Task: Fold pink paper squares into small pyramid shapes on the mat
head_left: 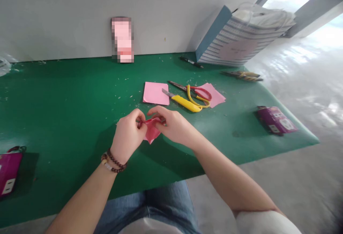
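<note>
Between my hands is a folded piece of pink paper [152, 132], raised above the green tabletop with a point hanging down. My left hand [130, 130] pinches its left edge, thumb and fingers closed. From the other side my right hand [171, 125] grips the right part, its fingertips partly hidden by the paper. Just beyond my hands lies a stack of pink square paper [154, 93]. A yellow utility knife [187, 103] rests with its blade over that stack. Scissors [199, 93] with red and yellow handles lie beside it, partly over more pink sheets [215, 96].
A phone-like upright object [122, 39], blurred out, leans on the wall. A black pen [191, 61], pliers [242, 75] and a striped paper bag [235, 41] stand or lie at the back right. Purple boxes [277, 119] sit at both sides of the green table [66, 101].
</note>
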{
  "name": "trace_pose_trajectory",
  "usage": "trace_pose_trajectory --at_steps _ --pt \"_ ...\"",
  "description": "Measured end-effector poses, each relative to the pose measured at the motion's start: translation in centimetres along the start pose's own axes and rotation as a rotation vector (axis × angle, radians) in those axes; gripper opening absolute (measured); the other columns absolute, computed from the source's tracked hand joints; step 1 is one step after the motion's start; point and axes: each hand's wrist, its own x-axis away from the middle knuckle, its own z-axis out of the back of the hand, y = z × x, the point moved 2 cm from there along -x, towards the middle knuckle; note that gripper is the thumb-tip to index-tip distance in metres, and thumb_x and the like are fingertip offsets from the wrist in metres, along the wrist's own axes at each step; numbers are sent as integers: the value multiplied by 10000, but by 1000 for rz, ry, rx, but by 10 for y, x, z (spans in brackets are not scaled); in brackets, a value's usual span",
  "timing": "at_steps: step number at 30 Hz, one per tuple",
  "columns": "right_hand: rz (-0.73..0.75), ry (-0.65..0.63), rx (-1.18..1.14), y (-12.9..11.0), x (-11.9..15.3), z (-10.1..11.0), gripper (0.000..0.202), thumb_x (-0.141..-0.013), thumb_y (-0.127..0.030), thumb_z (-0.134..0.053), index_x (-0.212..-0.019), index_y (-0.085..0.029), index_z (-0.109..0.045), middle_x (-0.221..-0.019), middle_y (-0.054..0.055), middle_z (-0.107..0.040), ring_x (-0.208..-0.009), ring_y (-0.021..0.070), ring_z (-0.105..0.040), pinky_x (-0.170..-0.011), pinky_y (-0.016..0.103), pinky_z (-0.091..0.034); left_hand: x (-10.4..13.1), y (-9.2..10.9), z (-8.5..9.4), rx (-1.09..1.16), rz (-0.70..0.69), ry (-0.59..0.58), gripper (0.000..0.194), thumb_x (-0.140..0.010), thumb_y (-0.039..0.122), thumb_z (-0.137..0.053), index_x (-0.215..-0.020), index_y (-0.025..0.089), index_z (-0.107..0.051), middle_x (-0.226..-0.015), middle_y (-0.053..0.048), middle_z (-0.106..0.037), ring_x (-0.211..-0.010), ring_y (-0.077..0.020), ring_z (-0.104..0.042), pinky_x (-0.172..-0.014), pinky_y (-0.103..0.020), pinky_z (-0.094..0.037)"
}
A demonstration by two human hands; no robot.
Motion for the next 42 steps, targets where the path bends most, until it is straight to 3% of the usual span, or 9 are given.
trace_pose_trajectory --at_steps 5,10,14,20,24,28,33,38,42 --pt "78 -24 -180 7 -3 -2 385 -657 23 -383 -825 -201 -648 -823 -28 -678 -756 107 -614 -674 208 -458 2 0 1 31 -39 -39 140 -729 69 -522 -752 205 -548 -657 58 -607 -522 -93 -578 -500 -192 -372" --pt "150 -57 -192 4 0 6 430 -645 34 -367 -824 -201 -680 -833 -29 -691 -742 100 -621 -674 205 -466 4 4 1 62 -57 -49 156 -739 63 -513 -755 197 -590 -698 40 -642 -584 -103 -620 -535 -188 -419" --pt "149 -32 -70 -1 1 9 386 -681 17 -417 -799 -204 -710 -813 -18 -712 -721 116 -632 -669 222 -472 4 4 2 99 -14 -73 154 -722 70 -533 -752 194 -619 -664 39 -658 -568 -112 -634 -516 -186 -443" --pt "198 -58 92 -7 3 14 365 -726 3 -478 -837 -216 -748 -905 2 -732 -814 146 -657 -752 253 -500 5 1 3 310 136 -236 155 -730 168 -629 -878 195 -666 -798 3 -730 -702 -160 -714 -574 -203 -551" --pt "208 -180 156 -11 8 18 318 -753 -67 -578 -963 -243 -740 -1033 9 -710 -845 154 -665 -735 254 -502 4 -2 2 218 67 -147 91 -766 143 -580 -826 198 -622 -821 5 -714 -711 -149 -712 -582 -199 -544" --pt "89 -131 175 -14 7 18 228 -801 -170 -624 -1012 -225 -690 -962 6 -729 -841 163 -669 -714 254 -484 4 -2 -1 128 -32 -42 140 -781 108 -550 -876 210 -569 -833 10 -697 -729 -145 -707 -626 -218 -543" --pt "-104 -66 366 -16 1 12 213 -795 -146 -593 -955 -236 -701 -882 0 -738 -773 169 -654 -632 245 -414 9 4 -3 25 -105 28 72 -826 149 -544 -851 217 -545 -789 14 -677 -691 -149 -684 -615 -240 -517" --pt "-177 -100 519 -21 -4 10 170 -802 -175 -570 -874 -242 -709 -801 3 -724 -735 179 -639 -572 253 -330 9 4 -7 29 -49 -12 131 -767 108 -571 -827 224 -562 -773 32 -678 -699 -143 -670 -614 -230 -479" --pt "-135 -134 557 -25 -5 4 174 -807 -169 -541 -835 -235 -699 -776 4 -716 -706 173 -630 -548 262 -301 5 2 -9 14 37 -105 96 -736 148 -620 -782 225 -587 -746 37 -682 -659 -140 -642 -563 -224 -427"
